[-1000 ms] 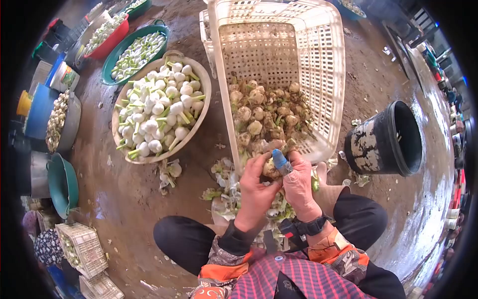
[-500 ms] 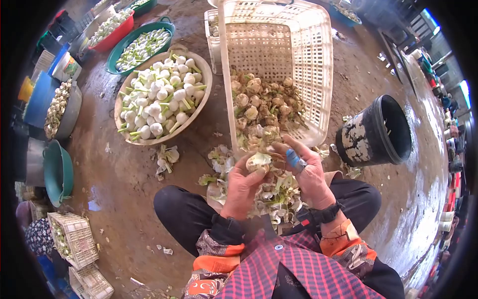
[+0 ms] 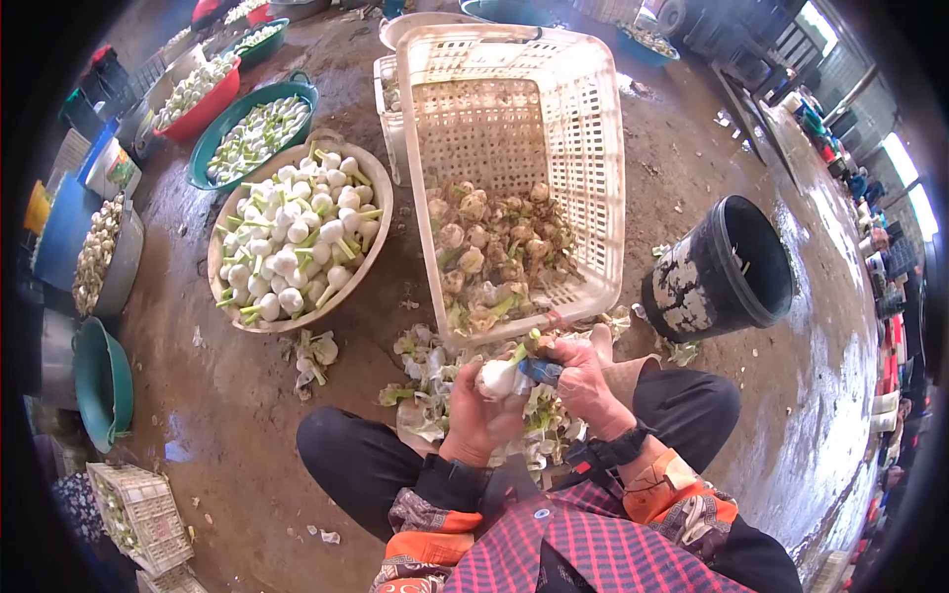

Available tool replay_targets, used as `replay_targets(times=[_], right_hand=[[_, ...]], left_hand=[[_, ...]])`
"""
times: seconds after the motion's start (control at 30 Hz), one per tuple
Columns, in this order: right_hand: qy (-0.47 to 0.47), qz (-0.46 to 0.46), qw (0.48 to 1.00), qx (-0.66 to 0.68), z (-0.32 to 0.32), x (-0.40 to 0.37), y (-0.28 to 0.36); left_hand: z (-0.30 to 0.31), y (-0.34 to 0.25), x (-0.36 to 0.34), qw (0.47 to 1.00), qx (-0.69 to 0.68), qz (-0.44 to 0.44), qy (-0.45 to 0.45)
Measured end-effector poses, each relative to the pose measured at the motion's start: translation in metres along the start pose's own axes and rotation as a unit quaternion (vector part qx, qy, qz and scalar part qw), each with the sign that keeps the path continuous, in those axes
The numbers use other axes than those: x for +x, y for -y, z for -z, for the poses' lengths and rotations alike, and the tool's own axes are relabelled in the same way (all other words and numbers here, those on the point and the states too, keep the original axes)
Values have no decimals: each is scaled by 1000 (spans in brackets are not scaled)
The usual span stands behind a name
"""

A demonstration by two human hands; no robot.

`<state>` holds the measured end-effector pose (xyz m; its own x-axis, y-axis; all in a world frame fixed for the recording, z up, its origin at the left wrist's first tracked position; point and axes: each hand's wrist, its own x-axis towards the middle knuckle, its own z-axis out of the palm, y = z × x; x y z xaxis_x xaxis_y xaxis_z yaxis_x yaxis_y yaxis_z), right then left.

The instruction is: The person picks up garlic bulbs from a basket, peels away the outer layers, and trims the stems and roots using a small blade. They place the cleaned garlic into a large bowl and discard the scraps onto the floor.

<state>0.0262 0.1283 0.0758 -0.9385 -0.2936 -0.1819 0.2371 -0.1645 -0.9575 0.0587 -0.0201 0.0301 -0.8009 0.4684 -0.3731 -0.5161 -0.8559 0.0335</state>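
- Holding bulb (image 3: 498,380) in left hand (image 3: 482,410), fingers and thumb around its side, white face up, green stem (image 3: 518,353) toward the right.
- Right hand (image 3: 585,381) is bent in at the stem end, digits curled, blue wrap (image 3: 540,371) right up against the bulb. Looks like a pinch near some brown skin; can't tell exactly what's between the fingers.
- Bulb position: between the hands, just off the near rim of the crate (image 3: 583,158), over loose peelings (image 3: 425,371) on the floor.
- Handling, my read: light, firm body, easy one-hand load. Outer skin thin and papery, should tear under a light pull. Fresh inner skin probably a bit slick; squeezing hard could bruise it.
- Best hold: cup the round body at its widest, stem end exposed. Stem is bendier than the body, so good for steering, poor for carrying weight.
- Nearby: dirty bulbs in the crate, white stemmed ones heaped in the basin (image 3: 382,247) to the left, black bucket (image 3: 682,287) tilted to the right.
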Motion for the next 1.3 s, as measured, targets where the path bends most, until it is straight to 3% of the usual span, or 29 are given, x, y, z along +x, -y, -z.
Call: replay_targets(times=[0.07,0.13,0.17,0.2,0.23,0.3,0.37,0.4,0.43,0.5,0.53,0.57,0.6,0.63,0.67,0.7,0.73,0.83,0.93,1.03,1.07,1.17,1.2,1.3], right_hand=[[-59,15,996,-62,1,8,-16],[-115,69,977,-165,-4,6,-10],[-107,81,964,-228,-7,4,-3],[-100,93,947,-290,-8,0,1],[-91,105,926,-352,-8,-2,3],[-25,74,977,-197,0,2,-3],[-2,-14,999,-32,5,2,-7],[-25,-53,994,98,0,3,-6],[-58,-85,968,227,-6,4,-5],[-18,-76,953,294,10,12,-41],[-169,-86,919,346,4,19,-45],[-201,-131,906,349,11,26,-36],[-213,-152,950,170,28,24,-52],[-216,-165,962,-17,34,26,-58],[-114,-142,917,-355,40,21,-64],[1,-106,755,-647,33,11,-56],[107,-179,667,-715,22,10,-30],[3,-3,871,-491,22,3,1],[26,232,824,-516,4,10,31],[20,261,750,-607,-11,4,26],[16,308,730,-610,-15,4,21],[11,317,688,-652,-24,-3,21],[12,327,682,-654,-22,-2,20],[2,298,713,-634,-3,15,17]], left_hand=[[-3,0,5,997,66,-36,-20],[-12,6,5,968,186,-146,-87],[-18,6,4,941,244,-203,-120],[-24,4,-2,906,347,-193,-148],[-15,9,0,862,419,-257,-126],[-10,9,3,905,331,-258,-67],[-6,-6,0,958,226,-175,11],[8,-6,5,975,122,-167,81],[11,-5,6,971,131,-178,92],[22,-3,9,965,98,-180,163],[22,-4,8,968,7,-149,203],[21,-7,3,969,38,-144,198],[12,-12,-5,968,69,-139,196],[5,-17,-11,966,99,-136,197],[5,-20,-11,957,164,-145,191],[7,-18,-9,965,125,-148,178],[10,-15,-5,971,87,-147,167],[7,-12,2,976,36,-139,166],[2,-8,2,979,87,-134,126],[-4,-1,5,980,100,-141,102],[-8,1,4,984,98,-138,51],[6,2,6,986,91,-119,67],[7,1,6,987,69,-111,91],[1,-7,4,977,176,-35,112]])
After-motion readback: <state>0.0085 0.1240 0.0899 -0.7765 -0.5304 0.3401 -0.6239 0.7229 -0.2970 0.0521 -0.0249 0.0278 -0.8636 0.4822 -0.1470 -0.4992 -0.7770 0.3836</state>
